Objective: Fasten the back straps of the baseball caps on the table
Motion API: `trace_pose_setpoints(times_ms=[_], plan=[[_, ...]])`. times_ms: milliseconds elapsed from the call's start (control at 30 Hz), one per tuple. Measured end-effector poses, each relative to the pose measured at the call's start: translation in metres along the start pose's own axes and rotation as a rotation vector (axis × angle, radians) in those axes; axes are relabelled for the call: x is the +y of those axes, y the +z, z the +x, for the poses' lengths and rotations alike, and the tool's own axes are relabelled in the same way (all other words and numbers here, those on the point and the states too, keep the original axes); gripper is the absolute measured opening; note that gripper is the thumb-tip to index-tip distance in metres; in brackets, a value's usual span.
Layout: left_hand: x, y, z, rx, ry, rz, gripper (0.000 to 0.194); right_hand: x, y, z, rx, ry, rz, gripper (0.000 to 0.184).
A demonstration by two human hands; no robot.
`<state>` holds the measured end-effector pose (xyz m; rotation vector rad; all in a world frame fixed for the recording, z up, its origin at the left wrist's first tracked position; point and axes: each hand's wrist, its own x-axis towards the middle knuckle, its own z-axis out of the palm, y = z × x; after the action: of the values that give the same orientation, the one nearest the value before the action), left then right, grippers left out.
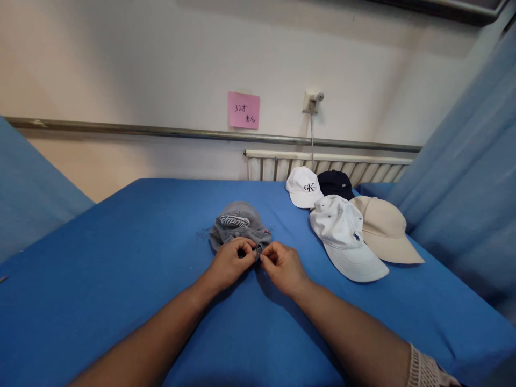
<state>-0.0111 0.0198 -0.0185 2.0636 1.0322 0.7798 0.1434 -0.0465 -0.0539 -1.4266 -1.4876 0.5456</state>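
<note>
A grey cap point(238, 208) with white lettering rests on the blue-covered table point(137, 279), its near side turned toward me. My left hand point(233, 262) pinches the cap's near edge between thumb and fingers. Just to the right, my right hand point(287, 267) is closed in a pinch at the same edge, where a narrow strap or fold lifts between the two hands. The fingertips almost meet there. My fingers hide the exact shape of the strap and any fastening on it.
To the right lie a white cap point(301, 185), a dark navy cap point(335, 183), a pale cap with a small emblem point(341, 223) and a beige cap point(385, 226). Behind the table are a radiator point(282, 167) and a metal rail point(169, 130). Blue curtains point(463, 161) hang at both sides.
</note>
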Motion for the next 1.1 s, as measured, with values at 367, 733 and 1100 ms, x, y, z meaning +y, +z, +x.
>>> trace_pose_setpoints(times_ms=[367, 733, 1100], plan=[[0.001, 0.000, 0.000, -0.017, -0.048, -0.132, 0.025, -0.002, -0.001, 0.001, -0.013, -0.029, -0.048, 0.006], [0.002, -0.004, 0.000, -0.076, -0.063, -0.216, 0.022, 0.012, 0.012, 0.004, -0.070, 0.173, 0.554, 0.010], [0.002, -0.002, -0.001, -0.063, -0.028, -0.142, 0.023, 0.008, 0.008, 0.009, -0.091, 0.265, 0.646, 0.024]])
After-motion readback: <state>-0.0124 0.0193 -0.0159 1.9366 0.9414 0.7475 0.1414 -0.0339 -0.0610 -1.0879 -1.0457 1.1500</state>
